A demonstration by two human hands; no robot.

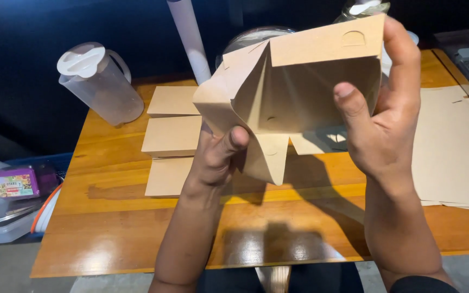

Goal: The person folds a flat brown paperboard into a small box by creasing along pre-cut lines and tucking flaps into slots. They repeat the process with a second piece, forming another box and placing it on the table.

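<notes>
From the head camera, both hands hold a half-folded brown cardboard box (294, 92) up above the glossy wooden surface (137, 239). The left hand (215, 157) has its grip clamped on the lower left flap; the right hand (378, 125) has its grip clamped on the right wall, thumb inside. Left of the left grip lie three folded brown boxes (172, 135) and a clear plastic jug (99, 81); right of the right grip lie flat brown sheets (454, 146).

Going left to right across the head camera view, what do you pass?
Purple box → clear lidded pitcher → three closed brown boxes → left hand → half-folded cardboard box → right hand → flat cardboard sheets.
</notes>
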